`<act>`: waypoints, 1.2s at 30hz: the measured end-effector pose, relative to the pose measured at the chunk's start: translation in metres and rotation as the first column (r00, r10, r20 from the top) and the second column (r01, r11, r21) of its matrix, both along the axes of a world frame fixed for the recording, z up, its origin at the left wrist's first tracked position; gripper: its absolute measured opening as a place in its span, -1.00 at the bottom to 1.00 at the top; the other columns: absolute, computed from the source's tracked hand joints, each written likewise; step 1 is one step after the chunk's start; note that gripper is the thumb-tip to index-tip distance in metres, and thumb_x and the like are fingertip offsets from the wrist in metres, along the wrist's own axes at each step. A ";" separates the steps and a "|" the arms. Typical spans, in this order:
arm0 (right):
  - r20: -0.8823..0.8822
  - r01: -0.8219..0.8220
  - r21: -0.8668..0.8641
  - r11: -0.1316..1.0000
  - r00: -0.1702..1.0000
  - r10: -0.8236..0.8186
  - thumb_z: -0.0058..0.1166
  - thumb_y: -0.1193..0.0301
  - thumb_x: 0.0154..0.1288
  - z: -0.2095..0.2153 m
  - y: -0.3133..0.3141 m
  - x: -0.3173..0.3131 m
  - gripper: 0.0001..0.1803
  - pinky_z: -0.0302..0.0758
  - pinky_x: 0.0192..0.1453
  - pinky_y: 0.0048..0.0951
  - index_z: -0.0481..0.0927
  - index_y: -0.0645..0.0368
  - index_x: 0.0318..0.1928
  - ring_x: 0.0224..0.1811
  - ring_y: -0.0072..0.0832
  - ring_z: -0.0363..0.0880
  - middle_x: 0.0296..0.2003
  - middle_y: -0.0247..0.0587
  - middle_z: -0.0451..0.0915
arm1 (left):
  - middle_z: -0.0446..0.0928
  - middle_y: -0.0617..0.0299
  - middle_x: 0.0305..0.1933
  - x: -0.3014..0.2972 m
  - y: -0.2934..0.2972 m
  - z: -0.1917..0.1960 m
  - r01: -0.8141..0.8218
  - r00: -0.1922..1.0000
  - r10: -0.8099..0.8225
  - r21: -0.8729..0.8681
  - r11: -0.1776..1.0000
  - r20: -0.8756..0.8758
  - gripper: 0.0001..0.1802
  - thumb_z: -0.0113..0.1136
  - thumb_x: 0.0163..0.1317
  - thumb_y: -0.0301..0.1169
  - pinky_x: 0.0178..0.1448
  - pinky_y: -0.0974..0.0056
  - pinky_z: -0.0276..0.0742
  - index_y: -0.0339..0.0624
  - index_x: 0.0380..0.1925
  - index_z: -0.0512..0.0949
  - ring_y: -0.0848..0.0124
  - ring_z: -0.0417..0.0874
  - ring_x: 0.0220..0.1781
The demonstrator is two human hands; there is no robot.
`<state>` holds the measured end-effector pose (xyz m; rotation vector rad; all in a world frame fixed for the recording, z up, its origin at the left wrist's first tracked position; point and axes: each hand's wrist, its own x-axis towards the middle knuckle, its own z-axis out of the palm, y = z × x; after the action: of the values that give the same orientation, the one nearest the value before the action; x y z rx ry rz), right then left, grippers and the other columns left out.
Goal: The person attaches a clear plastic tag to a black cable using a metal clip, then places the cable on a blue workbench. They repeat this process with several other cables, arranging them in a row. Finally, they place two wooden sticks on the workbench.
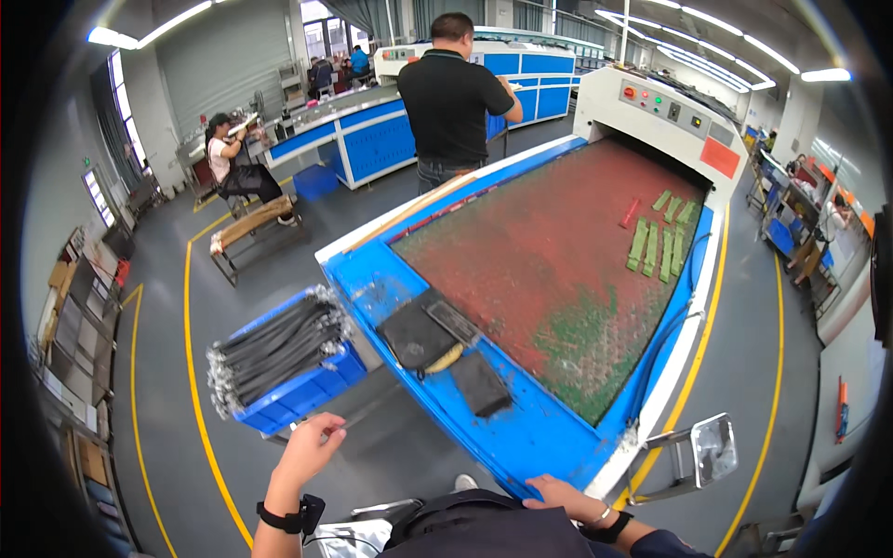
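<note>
My left hand (312,450) hangs in the air just in front of a blue crate (307,392), fingers loosely bent and nothing visible in them. That crate is filled with long black strips (284,342) with shiny, silvery ends. Flat on the near corner of a blue-framed conveyor machine (549,465) rests my right hand (562,498), its fingers stretched out. The machine's wide belt (521,251) is worn red and green. Several green strips (652,249) and one red strip (630,213) lie on its right side.
On the machine's blue ledge sit a black pouch-like item (419,332) and a dark flat pad (481,383). A metal-framed tray (713,450) juts out at the right corner. One person (451,102) stands beyond the belt; another (233,158) sits at the left, near a wooden bench (249,226).
</note>
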<state>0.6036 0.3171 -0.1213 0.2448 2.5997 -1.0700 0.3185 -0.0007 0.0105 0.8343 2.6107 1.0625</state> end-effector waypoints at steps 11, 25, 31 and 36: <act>0.147 0.261 -0.081 0.962 0.958 -0.247 0.11 0.12 0.21 -0.035 0.012 -0.017 -0.43 0.46 0.04 -0.27 0.42 0.23 0.13 0.00 -0.12 0.51 -0.06 0.05 0.54 | 0.61 0.07 -0.39 -0.274 0.078 -0.011 0.144 0.982 -0.175 -0.312 0.939 -0.073 -0.76 0.17 0.11 -0.32 -0.19 0.22 0.52 -0.26 -0.30 0.58 0.24 0.63 -0.33; -0.065 0.819 0.113 0.563 0.572 -0.818 0.15 0.28 0.16 0.120 -0.057 -0.203 -0.59 0.51 -0.06 -0.28 0.53 0.27 -0.03 -0.14 -0.14 0.59 -0.17 0.02 0.59 | 0.49 -0.20 -0.03 -0.586 0.233 -0.151 0.073 0.970 -0.150 -0.359 0.930 -0.191 -0.36 0.32 -0.12 -0.09 0.14 0.05 0.43 -0.33 -0.09 0.46 -0.05 0.51 0.06; -0.241 0.807 0.166 0.566 0.590 -0.771 0.11 0.29 0.21 0.156 -0.062 -0.258 -0.65 0.53 -0.11 -0.26 0.54 0.25 -0.06 -0.19 -0.15 0.60 -0.22 0.01 0.59 | 0.46 -0.31 0.01 -0.633 0.267 -0.189 0.149 0.982 -0.185 -0.432 0.889 -0.043 -0.14 0.40 -0.17 -0.25 0.09 0.11 0.50 -0.53 0.09 0.24 -0.04 0.54 0.05; -0.255 0.831 0.164 0.532 0.556 -0.791 0.11 0.31 0.21 0.165 -0.060 -0.270 -0.65 0.53 -0.13 -0.27 0.54 0.25 -0.06 -0.20 -0.16 0.60 -0.24 0.01 0.58 | 0.58 -0.10 -0.50 -0.635 0.284 -0.183 0.251 0.954 -0.129 -0.487 0.836 0.269 -0.56 0.39 -0.20 -0.30 -0.42 0.19 0.57 -0.51 -0.43 0.54 0.18 0.64 -0.49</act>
<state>0.3336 0.2571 0.0434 1.6662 2.7665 -0.9669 -0.3164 0.2830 -0.1725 0.7646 2.3732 0.3367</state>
